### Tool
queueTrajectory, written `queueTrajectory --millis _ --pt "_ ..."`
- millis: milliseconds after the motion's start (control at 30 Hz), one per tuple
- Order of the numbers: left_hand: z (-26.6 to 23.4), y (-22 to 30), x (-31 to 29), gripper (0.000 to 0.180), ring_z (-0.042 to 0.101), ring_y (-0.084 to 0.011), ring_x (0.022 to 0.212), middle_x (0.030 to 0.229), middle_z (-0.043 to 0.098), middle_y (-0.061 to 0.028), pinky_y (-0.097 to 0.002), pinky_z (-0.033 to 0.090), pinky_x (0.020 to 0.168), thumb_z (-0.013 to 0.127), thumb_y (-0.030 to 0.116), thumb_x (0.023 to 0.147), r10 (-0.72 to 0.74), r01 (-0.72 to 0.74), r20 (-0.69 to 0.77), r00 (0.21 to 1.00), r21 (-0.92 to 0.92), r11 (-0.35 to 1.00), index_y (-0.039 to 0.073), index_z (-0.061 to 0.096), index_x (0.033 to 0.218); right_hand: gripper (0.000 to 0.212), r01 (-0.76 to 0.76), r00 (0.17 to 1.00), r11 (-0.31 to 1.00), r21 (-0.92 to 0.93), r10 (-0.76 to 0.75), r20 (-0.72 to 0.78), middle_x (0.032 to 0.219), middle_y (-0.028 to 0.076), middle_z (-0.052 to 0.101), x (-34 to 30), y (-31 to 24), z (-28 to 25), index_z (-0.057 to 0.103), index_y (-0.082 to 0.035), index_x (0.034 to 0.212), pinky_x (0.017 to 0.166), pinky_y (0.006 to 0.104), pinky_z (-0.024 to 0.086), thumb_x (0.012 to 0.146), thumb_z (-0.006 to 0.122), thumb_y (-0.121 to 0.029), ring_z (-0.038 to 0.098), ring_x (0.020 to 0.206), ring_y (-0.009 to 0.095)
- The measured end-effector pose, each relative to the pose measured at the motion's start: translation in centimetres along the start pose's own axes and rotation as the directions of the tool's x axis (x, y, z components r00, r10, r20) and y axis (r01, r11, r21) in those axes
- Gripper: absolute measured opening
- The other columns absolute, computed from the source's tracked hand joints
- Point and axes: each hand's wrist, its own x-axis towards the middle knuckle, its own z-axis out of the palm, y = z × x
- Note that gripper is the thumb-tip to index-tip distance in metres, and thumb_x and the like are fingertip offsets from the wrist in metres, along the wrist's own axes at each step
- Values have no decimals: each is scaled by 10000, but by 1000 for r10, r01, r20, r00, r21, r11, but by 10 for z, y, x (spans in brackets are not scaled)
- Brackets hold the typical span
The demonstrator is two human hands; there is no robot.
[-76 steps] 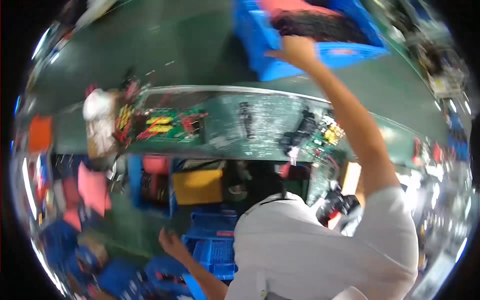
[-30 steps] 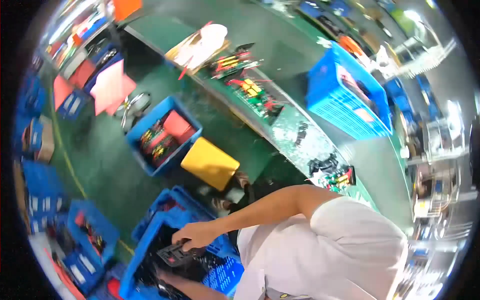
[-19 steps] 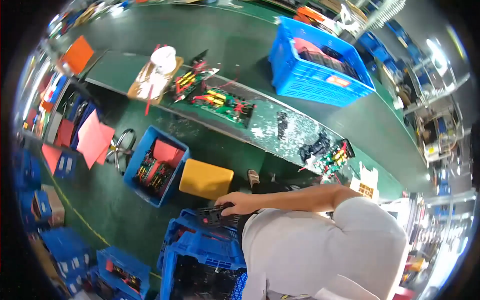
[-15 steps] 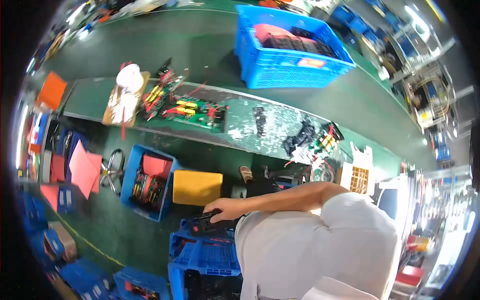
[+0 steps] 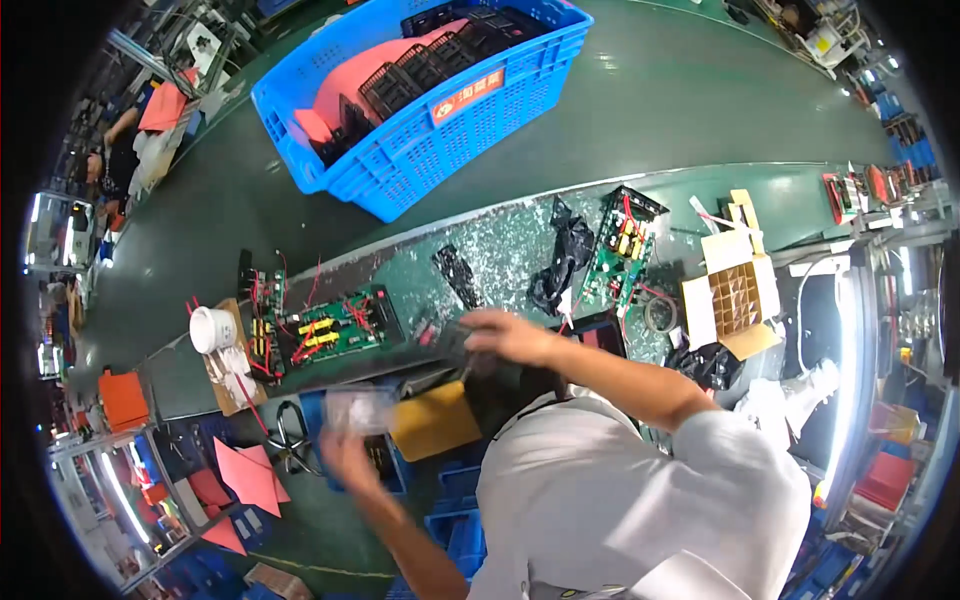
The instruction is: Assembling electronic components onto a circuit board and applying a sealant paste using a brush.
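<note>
My right hand (image 5: pixel 512 338) is at the near edge of the workbench, its fingers curled over a dark, blurred black casing (image 5: pixel 492 378). Lower left, my left hand (image 5: pixel 350 462) is smeared by motion. At its fingers is a whitish, see-through blurred thing (image 5: pixel 360 408), in front of a blue crate (image 5: pixel 312 415); its kind cannot be made out. Left of my right hand on the bench lies a green circuit board (image 5: pixel 345 328) with yellow parts and red wires. A second such board (image 5: pixel 622 250) lies to the right, beside crumpled black plastic (image 5: pixel 568 255).
Beyond the bench stands a large blue crate (image 5: pixel 470 125) holding black frames and pink sheets. A white tub (image 5: pixel 212 328) is on the bench's left end, a divided carton (image 5: pixel 735 300) at its right. Near my waist are a yellow box (image 5: pixel 436 422) and blue crates (image 5: pixel 462 535).
My right hand has risen from the blue crates to the bench edge with the black casing. My left hand has come into view with the whitish thing. The view has shifted and turned.
</note>
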Motion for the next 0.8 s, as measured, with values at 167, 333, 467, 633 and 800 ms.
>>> queueTrajectory --millis 167,333,467,633,800 --pt "254 159 99 215 618 -158 745 860 681 -93 -314 491 682 676 140 815 85 111 495 865 -354 929 11 661 986 411 -43 608 796 -604 -459 -648 1178 194 661 16 42 -163 585 -47 1283 926 399 509 882 642 -114 645 1079 356" --pt "350 170 86 408 625 -394 1059 1046 683 -220 -468 499 882 685 334 819 568 -566 358 741 -121 815 37 657 1097 436 -222 743 710 -668 -321 -587 1246 237 621 15 33 -209 577 12 1273 949 425 481 881 652 -164 615 1115 368" --pt "288 180 44 580 536 -392 1213 1341 535 -216 -478 447 997 675 250 870 179 -118 510 842 -150 982 59 476 1380 496 -374 804 34 -927 -487 -342 1277 274 579 19 -7 -220 555 53 1298 1006 475 434 899 675 -216 541 1194 423" --pt "84 80 -55 369 617 -337 1039 1078 639 -175 -429 497 887 651 162 840 -23 15 -117 993 -75 997 31 628 1184 415 226 923 401 -888 -380 63 1252 209 614 120 -58 -150 526 20 1342 940 386 500 935 592 -29 614 1115 307" --pt "-89 25 -324 263 661 -327 982 1119 679 -184 -404 531 855 579 161 918 -501 763 -856 129 -237 601 -11 665 1098 385 510 813 496 -703 -9 583 1225 174 635 196 -66 22 527 22 1335 907 327 505 962 583 -53 637 1075 246"
